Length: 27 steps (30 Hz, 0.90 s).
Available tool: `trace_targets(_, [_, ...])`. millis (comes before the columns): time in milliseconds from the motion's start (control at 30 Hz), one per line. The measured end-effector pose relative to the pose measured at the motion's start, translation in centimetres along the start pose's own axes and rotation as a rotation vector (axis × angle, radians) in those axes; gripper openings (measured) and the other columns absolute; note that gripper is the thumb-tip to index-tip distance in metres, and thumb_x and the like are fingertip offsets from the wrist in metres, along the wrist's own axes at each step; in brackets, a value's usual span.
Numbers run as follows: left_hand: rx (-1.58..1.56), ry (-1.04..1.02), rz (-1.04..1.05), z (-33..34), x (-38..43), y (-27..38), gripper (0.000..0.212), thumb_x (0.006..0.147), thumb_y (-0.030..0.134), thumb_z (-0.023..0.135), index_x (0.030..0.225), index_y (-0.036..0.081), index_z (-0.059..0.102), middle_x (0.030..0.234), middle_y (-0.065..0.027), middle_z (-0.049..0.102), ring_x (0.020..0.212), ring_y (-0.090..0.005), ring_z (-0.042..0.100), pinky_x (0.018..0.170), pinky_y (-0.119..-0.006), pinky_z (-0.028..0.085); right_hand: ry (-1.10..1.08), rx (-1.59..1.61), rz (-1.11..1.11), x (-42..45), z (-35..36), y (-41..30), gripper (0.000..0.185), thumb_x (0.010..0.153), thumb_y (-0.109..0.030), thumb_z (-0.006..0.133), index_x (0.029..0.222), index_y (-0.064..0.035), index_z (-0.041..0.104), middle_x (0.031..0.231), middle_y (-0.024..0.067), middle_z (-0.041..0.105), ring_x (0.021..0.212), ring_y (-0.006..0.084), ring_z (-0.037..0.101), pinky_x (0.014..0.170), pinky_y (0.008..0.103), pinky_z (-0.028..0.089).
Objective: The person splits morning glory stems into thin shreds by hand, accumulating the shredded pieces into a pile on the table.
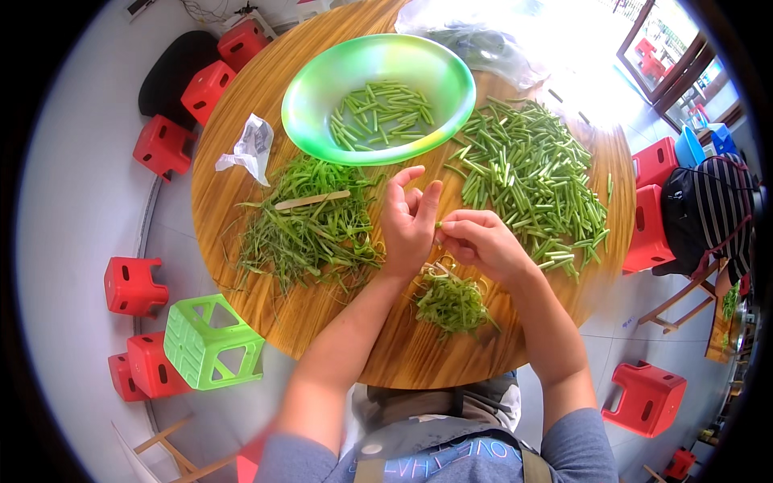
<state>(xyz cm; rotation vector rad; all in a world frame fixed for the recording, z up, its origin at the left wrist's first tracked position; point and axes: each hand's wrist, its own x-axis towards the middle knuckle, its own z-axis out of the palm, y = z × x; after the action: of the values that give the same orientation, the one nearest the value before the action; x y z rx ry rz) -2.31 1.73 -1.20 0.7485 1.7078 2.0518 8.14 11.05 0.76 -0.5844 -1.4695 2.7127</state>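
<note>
My left hand (408, 226) is raised over the round wooden table, its fingers apart; whether something small lies against its palm cannot be told. Thumb and forefinger of my right hand (477, 240) pinch a small green stem piece (438, 224) beside it. Below both hands lies a small heap of leafy green trimmings (452, 302). A larger heap of leaves (314, 232) is to the left, with a flat wooden stick (312, 200) on top. Many cut green stems (534, 181) are piled at the right. A green plastic basin (378, 158) beyond my hands holds more cut stems (386, 115).
Crumpled white paper (249, 148) and a clear plastic bag (477, 45) lie on the wooden table (211, 181). Red plastic stools (645, 398) and a green stool (211, 342) stand around it. Another person in striped clothing (721, 205) is at the far right.
</note>
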Motion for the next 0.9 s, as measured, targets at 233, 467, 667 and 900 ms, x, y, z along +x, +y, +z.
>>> trace_targets(233, [-0.063, -0.013, -0.064, 0.3, -0.3, 0.5, 0.040, 0.089, 0.029, 0.056, 0.113, 0.000, 0.042, 0.060, 0.0025, 0.044, 0.052, -0.0036, 0.039, 0.047, -0.018, 0.031, 0.098, -0.029, -0.049, 0.1, 0.5, 0.5, 0.014, 0.082, -0.014, 0.054, 0.081, -0.0021, 0.062, 0.065, -0.0008, 0.055, 0.051, 0.0028, 0.040, 0.044, 0.0179, 0.030])
trace_targets(467, [-0.366, 0.098, -0.270, 0.0, 0.6, -0.8, 0.037, 0.091, 0.032, 0.052, 0.107, -0.001, 0.046, 0.056, 0.0029, 0.040, 0.046, -0.0055, 0.035, 0.044, -0.019, 0.029, 0.174, -0.583, -0.251, 0.0, 1.0, 1.2, 0.017, 0.081, -0.015, 0.054, 0.081, 0.0000, 0.062, 0.058, -0.0038, 0.051, 0.052, 0.0029, 0.042, 0.046, 0.0212, 0.035])
trace_targets(667, [-0.409, 0.010, -0.276, -0.3, 0.9, -0.6, 0.034, 0.093, 0.032, 0.047, 0.103, 0.000, 0.048, 0.055, 0.0034, 0.039, 0.043, -0.0051, 0.032, 0.043, -0.020, 0.028, 0.272, -0.592, -0.407, 0.1, 1.1, 1.1, 0.012, 0.081, -0.011, 0.059, 0.089, -0.0027, 0.063, 0.064, -0.0020, 0.052, 0.053, 0.0031, 0.044, 0.048, 0.0204, 0.037])
trace_targets(900, [-0.174, 0.041, -0.188, -0.1, 0.8, -1.1, 0.031, 0.094, 0.032, 0.046, 0.101, 0.002, 0.050, 0.057, 0.0028, 0.044, 0.048, -0.0033, 0.037, 0.044, -0.018, 0.030, 0.224, -0.709, -0.632, 0.4, 0.8, 1.1, 0.015, 0.078, -0.005, 0.065, 0.093, -0.0045, 0.062, 0.076, 0.0003, 0.059, 0.064, 0.0054, 0.053, 0.058, 0.0207, 0.046])
